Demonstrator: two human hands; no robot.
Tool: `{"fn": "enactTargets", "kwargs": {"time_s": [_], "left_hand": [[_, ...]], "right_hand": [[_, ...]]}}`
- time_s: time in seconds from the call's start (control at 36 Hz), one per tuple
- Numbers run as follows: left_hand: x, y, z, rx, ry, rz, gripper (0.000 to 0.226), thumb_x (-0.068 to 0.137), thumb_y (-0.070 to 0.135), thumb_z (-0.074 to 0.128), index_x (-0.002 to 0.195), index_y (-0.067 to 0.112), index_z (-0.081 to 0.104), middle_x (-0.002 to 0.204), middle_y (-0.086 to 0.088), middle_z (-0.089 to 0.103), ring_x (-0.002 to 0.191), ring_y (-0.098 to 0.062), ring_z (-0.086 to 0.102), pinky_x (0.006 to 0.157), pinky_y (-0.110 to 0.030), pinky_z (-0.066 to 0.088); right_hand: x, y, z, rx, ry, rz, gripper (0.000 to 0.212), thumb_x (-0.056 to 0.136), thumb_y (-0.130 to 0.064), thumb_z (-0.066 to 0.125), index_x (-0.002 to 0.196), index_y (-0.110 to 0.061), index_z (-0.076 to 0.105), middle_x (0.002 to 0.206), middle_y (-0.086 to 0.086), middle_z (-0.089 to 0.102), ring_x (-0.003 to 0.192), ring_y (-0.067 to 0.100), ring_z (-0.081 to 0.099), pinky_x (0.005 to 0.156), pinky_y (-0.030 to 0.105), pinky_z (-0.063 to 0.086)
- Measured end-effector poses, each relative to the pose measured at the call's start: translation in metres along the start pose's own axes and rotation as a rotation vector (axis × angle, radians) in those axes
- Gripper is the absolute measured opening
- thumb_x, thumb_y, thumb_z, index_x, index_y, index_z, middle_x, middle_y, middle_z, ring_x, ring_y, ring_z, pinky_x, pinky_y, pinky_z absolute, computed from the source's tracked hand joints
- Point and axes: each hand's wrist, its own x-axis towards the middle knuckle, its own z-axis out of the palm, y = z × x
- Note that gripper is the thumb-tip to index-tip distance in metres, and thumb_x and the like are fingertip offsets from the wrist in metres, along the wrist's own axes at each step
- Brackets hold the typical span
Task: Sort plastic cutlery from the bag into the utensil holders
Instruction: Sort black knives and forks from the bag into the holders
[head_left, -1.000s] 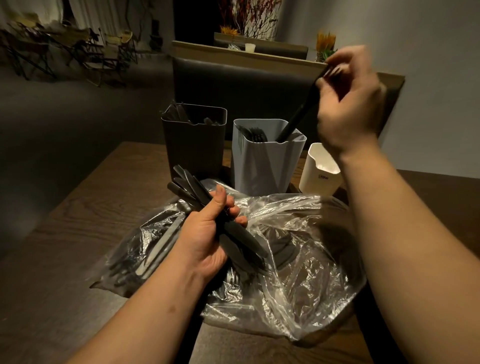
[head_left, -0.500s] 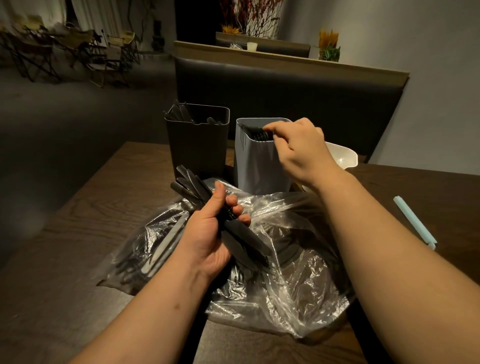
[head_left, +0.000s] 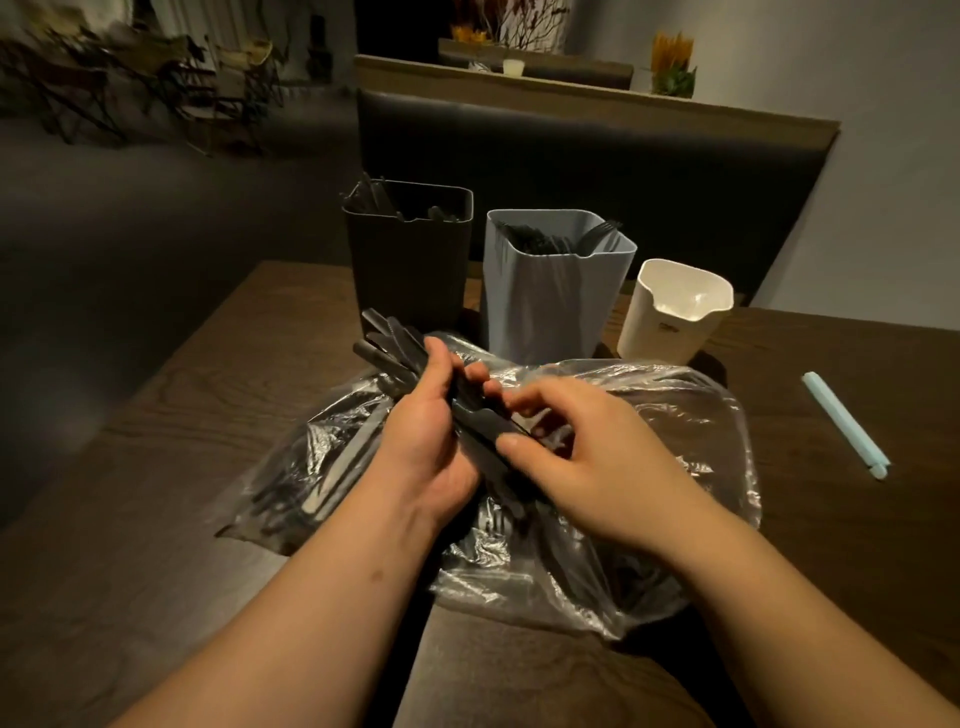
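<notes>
Three holders stand in a row at the table's (head_left: 156, 519) far edge, 12 o'clock from the bag (head_left: 649, 415).
- Black holder (head_left: 410, 260), 11 o'clock: dark cutlery stands in it, the ends bunched at its far-left corner. Type and count too dim to tell.
- Grey holder (head_left: 550, 301), 12 o'clock: black forks, tines up, one leaning out at the right corner. Count unclear.
- White holder (head_left: 670, 322), 1 o'clock: tilted toward the camera, pale inner wall showing.

One bag, clear plastic, lies crumpled flat on the table. More dark cutlery is inside, mostly toward its 9 o'clock side; it cannot be counted.

Left hand (head_left: 426, 441) is over the bag, fingers and thumb wrapped round a bundle (head_left: 395, 343) of black cutlery, the ends fanning toward 11 o'clock. Several pieces, number unclear.

Right hand (head_left: 587, 457) is at 3 o'clock of the left, thumb and curled fingers pinching a piece in the bundle.

One pale blue pen (head_left: 844, 423) lies at 3 o'clock, apart from the bag.
</notes>
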Motion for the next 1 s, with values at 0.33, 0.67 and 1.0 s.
{"fn": "enactTargets", "kwargs": {"time_s": [0.33,0.67,1.0], "left_hand": [[-0.005,-0.001,-0.001,0.111,-0.047,-0.009,0.025,0.091,0.029,0.061,0.075,0.010,0.062,0.074,-0.006,0.057,0.066,-0.015,0.058,0.080,-0.031,0.051],[-0.013,0.000,0.005,0.120,0.019,-0.079,0.034,0.094,0.002,0.040,0.116,-0.004,0.065,0.104,-0.019,0.072,0.097,-0.027,0.070,0.096,-0.043,0.053],[-0.010,-0.003,0.003,0.278,0.070,0.068,0.033,0.101,0.001,0.049,0.131,-0.009,0.056,0.120,-0.025,0.069,0.101,-0.031,0.070,0.085,-0.044,0.061]], "right_hand": [[-0.004,0.014,0.025,0.266,0.236,0.269,0.015,0.084,-0.017,0.077,0.094,-0.028,0.080,0.084,-0.015,0.076,0.082,0.001,0.069,0.082,0.031,0.056],[-0.002,0.022,0.022,0.616,0.279,0.476,0.014,0.090,-0.013,0.072,0.078,-0.013,0.078,0.074,0.005,0.075,0.065,0.008,0.065,0.063,0.023,0.054],[-0.002,0.018,0.024,0.844,0.306,0.544,0.018,0.095,-0.012,0.066,0.082,-0.012,0.079,0.080,0.014,0.076,0.079,0.034,0.074,0.073,0.048,0.062]]}}
